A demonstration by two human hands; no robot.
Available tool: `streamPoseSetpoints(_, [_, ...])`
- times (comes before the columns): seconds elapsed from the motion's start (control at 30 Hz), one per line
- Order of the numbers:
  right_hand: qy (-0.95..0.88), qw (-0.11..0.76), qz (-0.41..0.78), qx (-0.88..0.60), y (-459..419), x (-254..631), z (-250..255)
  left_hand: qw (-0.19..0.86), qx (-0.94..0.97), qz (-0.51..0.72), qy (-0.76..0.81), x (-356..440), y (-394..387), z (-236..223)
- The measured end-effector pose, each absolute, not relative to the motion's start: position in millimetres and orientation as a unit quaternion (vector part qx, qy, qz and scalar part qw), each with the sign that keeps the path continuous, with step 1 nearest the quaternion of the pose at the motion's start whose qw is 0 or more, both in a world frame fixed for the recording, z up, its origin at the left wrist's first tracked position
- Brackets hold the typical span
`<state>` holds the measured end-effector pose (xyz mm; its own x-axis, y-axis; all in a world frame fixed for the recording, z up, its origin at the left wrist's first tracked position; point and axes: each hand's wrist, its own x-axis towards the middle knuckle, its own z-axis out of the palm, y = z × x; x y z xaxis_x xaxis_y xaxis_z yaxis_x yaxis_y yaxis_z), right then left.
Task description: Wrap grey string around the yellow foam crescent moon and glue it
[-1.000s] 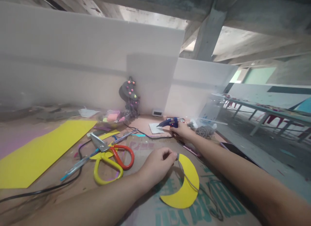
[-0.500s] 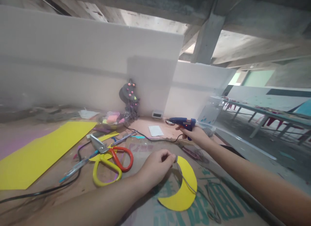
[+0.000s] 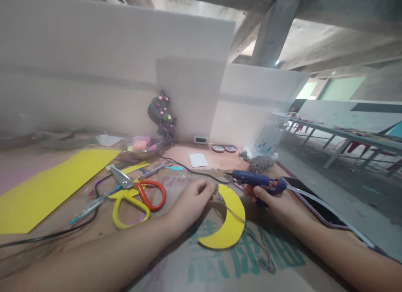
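My left hand [image 3: 195, 200] is closed, pinching the upper tip of a yellow crescent moon cutout [image 3: 235, 229] where a grey yarn [image 3: 231, 211] meets it. The yarn runs down across the crescent and trails onto the cardboard to its right. My right hand [image 3: 270, 202] grips a blue hot glue gun [image 3: 256, 179], its nozzle pointing left just above and beyond the crescent's upper end. A long clear glue stick [image 3: 326, 206] sticks out of the gun's back. Left of my left hand lie scissors [image 3: 147, 195] with one red and one yellow handle.
Yellow sheet [image 3: 59, 187] lies at the left, with a pen [image 3: 89, 209] near the scissors. A phone [image 3: 317, 204] rests by the right edge. Behind are a ball of grey yarn [image 3: 260, 164], two round tins [image 3: 224, 148], a small clock [image 3: 200, 139] and a dark decorated crescent [image 3: 160, 109].
My right hand has brought the glue gun from the back of the table nearer to the crescent. The round tins and yarn ball now show. My left hand keeps its pinch.
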<state>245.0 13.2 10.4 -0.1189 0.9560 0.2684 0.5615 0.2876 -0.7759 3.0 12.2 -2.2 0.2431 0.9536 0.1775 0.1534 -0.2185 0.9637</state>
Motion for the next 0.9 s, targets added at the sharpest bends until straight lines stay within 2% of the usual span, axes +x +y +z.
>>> streamPoseSetpoints(0.17, [-0.699,0.394,0.318,-0.505,3,243,10,0.447,0.65,0.445,0.424,1,12,-2])
streamPoseSetpoints(0.33, [-0.714,0.327,0.309,-0.537,-3,250,5,0.434,0.639,0.449,0.45,-1,10,0])
streamPoseSetpoints(0.9, [-0.73,0.323,0.324,-0.508,-1,248,-1,0.425,0.644,0.448,0.452,-1,9,2])
